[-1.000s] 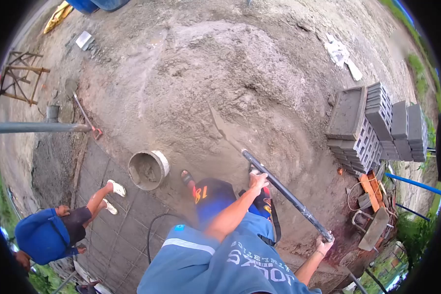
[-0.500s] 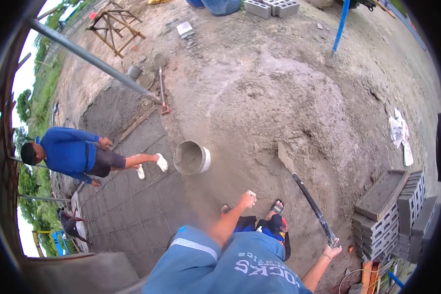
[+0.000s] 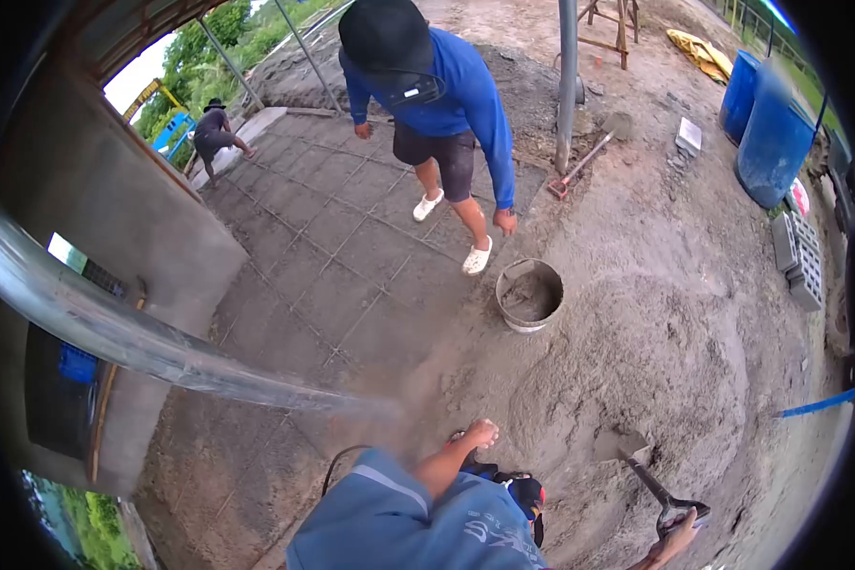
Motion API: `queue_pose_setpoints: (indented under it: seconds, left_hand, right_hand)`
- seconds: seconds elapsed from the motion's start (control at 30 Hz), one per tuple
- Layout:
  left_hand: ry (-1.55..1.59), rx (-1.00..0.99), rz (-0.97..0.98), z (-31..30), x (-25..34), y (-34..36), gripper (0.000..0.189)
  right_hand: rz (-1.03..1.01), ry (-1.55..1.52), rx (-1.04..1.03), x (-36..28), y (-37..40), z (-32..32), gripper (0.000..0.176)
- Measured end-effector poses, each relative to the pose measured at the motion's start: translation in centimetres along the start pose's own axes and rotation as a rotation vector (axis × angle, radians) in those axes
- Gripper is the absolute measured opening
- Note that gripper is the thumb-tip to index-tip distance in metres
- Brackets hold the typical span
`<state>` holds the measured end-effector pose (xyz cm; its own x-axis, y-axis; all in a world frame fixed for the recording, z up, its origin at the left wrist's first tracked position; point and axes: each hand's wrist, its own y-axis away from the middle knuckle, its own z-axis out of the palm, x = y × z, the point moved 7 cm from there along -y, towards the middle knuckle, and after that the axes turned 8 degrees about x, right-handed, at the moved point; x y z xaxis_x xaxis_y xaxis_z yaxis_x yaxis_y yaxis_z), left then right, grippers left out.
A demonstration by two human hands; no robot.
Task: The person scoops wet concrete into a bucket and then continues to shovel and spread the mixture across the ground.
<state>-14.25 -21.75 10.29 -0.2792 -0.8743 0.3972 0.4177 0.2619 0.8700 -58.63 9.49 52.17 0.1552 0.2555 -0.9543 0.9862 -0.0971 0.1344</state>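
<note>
My right hand (image 3: pixel 676 540) is closed around the dark handle end of a shovel (image 3: pixel 652 483), at the lower right. The shovel's blade rests against a heap of wet concrete (image 3: pixel 627 351) and is smeared with it. My left hand (image 3: pixel 483 434) is held in front of my body with its fingers curled and nothing visible in them. Beyond it stands a white bucket (image 3: pixel 527 326), partly filled with grey mix. A co-worker in a blue top (image 3: pixel 461 90) stands beside the bucket, one lowered hand (image 3: pixel 505 222) near its rim.
Steel bars form a grid (image 3: pixel 337 256) over the ground at left. A metal post (image 3: pixel 114 328) crosses the near left. Another shovel (image 3: pixel 584 166) lies by an upright post (image 3: pixel 567 85). Blue drums (image 3: pixel 774 142) and hollow blocks (image 3: pixel 800 256) stand right. Another person (image 3: pixel 217 138) bends far left.
My view has swung left. The co-worker has come closer to the bucket and leans toward it. The shovel stays in my right hand; my left hand stays curled.
</note>
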Motion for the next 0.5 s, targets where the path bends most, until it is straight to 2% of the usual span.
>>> queue_pose_setpoints:
  seconds: [0.07,0.17,0.2,0.27,0.3,0.33,0.37,0.43,0.47,0.5]
  left_hand:
    - [0.328,0.165,0.022,-4.7,-0.5,2.5,0.023]
    - [0.616,0.390,0.235,-10.5,2.4,7.3,0.027]
    - [0.677,0.445,0.334,-12.5,4.3,9.2,0.029]
    - [0.738,0.562,0.571,-16.0,9.7,14.9,0.032]
    - [0.730,0.628,0.707,-17.4,13.2,19.2,0.033]
    - [0.707,0.702,0.844,-18.4,16.5,24.1,0.035]
    - [0.589,0.857,0.904,-18.6,20.3,30.8,0.037]
    - [0.517,0.978,1.249,-18.8,25.7,42.9,0.037]
    - [0.525,1.026,1.432,-18.0,27.7,49.3,0.036]
    - [0.527,1.115,1.580,-16.0,29.4,56.3,0.031]
  right_hand:
    - [-0.065,0.075,-0.164,-2.2,-0.3,4.0,0.025]
    - [-0.152,0.235,-0.365,-6.1,-0.6,8.2,0.022]
    - [-0.430,0.282,-0.356,-2.0,-8.5,7.7,0.016]
    - [-0.636,0.551,-0.489,-2.5,-14.3,9.9,0.020]
    - [-0.502,0.828,-0.618,-3.4,-15.9,11.1,0.023]
    - [-0.595,0.935,-0.477,-5.1,-17.1,13.2,0.026]
    - [-0.684,1.035,-0.325,-6.9,-18.0,14.8,0.030]
    - [-0.830,1.213,-0.002,-10.9,-17.5,17.3,0.037]
    - [-0.820,1.275,0.012,-13.4,-14.6,19.3,0.050]
    - [-0.860,1.270,0.028,-15.2,-13.1,21.7,0.052]
